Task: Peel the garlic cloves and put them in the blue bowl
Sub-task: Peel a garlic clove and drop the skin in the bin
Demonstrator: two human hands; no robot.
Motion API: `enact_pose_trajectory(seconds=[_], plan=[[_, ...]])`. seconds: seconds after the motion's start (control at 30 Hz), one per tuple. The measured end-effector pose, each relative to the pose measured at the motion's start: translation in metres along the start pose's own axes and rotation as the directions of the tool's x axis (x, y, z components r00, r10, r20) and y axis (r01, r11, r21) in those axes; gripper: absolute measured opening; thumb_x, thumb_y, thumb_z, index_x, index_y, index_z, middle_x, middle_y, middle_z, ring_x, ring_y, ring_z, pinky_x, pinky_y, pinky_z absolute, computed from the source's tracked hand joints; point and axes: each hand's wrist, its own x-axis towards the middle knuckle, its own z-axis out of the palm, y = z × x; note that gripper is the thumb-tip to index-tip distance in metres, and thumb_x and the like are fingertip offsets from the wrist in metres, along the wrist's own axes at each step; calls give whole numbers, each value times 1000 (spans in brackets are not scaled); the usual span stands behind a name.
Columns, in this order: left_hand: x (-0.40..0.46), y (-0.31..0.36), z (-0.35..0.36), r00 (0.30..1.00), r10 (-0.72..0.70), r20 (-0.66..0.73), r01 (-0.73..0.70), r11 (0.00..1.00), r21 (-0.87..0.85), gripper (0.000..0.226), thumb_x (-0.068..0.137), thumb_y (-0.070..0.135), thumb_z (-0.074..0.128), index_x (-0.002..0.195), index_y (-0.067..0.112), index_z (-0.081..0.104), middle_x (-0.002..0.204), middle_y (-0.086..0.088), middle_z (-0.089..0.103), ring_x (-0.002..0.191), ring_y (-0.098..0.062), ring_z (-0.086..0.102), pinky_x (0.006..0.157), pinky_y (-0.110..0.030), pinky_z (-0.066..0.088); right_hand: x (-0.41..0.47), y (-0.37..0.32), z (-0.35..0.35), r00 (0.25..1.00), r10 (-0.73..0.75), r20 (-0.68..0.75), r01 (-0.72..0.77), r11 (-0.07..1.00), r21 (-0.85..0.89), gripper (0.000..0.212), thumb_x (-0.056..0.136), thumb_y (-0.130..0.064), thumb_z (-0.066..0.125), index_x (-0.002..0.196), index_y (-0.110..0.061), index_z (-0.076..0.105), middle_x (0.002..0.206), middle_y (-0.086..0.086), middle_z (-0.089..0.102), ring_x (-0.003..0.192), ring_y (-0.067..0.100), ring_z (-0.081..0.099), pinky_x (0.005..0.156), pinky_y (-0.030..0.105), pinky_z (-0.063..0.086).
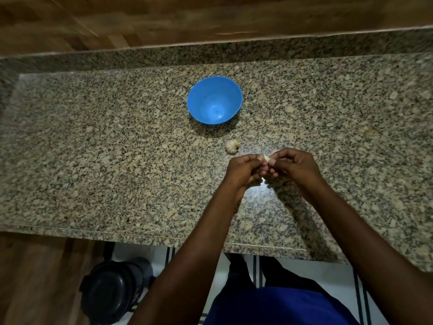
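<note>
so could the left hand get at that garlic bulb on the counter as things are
Probably yes. The garlic bulb lies in the open just beyond the left hand, nothing between them. But that hand and the right hand both pinch a garlic clove, so it must let go first.

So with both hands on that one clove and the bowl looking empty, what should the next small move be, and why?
Probably keep working the skin off before anything goes to the bowl. The left hand and right hand both pinch the garlic clove above the counter, and pale skin seems to cling to it. The blue bowl holds nothing visible, and the garlic bulb waits beside the hands.
</note>
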Motion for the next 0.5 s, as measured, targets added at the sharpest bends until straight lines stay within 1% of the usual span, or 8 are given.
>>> enact_pose_trajectory(seconds=[0.1, 0.17, 0.23, 0.33, 0.43, 0.5], plan=[[-1, 1, 0, 1000, 5, 2, -5, 999, 43, 11, 94, 11, 68, 83, 11, 71, 70, -4, 73, 57, -11, 65, 61, -25, 56, -2, -5, 1, 995, -75, -73, 76, 997, 13, 14, 82, 3, 76, 90, 11, 67, 74, 23, 68, 53, 22, 63, 51, 27, 54], [-3, 1, 0, 999, 37, 7, -37, 996, 79, 9, 93, 10, 69, 84, 10, 72, 72, -6, 74, 62, -14, 65, 64, -28, 57, -4, -5, 1, 993, -92, -79, 94, 995, 18, 15, 81, 3, 77, 88, 12, 67, 75, 22, 67, 53, 20, 62, 52, 26, 55], [-5, 0, 0, 996, 86, 13, -87, 989, 120, 8, 91, 9, 70, 85, 10, 74, 75, -11, 74, 69, -21, 66, 70, -33, 57, -5, -5, 1, 995, -68, -79, 72, 996, 46, 10, 80, 2, 77, 86, 7, 70, 77, 21, 68, 55, 18, 64, 55, 26, 55], [-7, -1, -3, 987, 161, 17, -162, 971, 175, 8, 86, 6, 73, 82, 12, 75, 76, -17, 72, 66, -24, 64, 68, -37, 57, -5, -4, 0, 996, -27, -88, 36, 994, 100, 6, 81, 1, 77, 82, 1, 71, 83, 22, 69, 58, 19, 63, 58, 27, 55], [-4, -2, -7, 975, 221, 19, -219, 940, 262, 12, 81, 1, 76, 83, 12, 76, 75, -18, 72, 64, -25, 64, 70, -44, 58, -6, -3, -1, 996, 34, -85, -24, 992, 126, 4, 81, 0, 77, 80, -2, 74, 72, 16, 69, 59, 22, 61, 51, 26, 54], [-2, -4, -8, 969, 248, 14, -241, 922, 304, 16, 81, -3, 74, 83, 12, 76, 73, -16, 72, 64, -25, 64, 73, -47, 58, -7, -1, 0, 994, 80, -74, -67, 986, 154, 9, 82, 0, 76, 76, -7, 75, 68, 14, 69, 57, 21, 62, 47, 26, 53]])
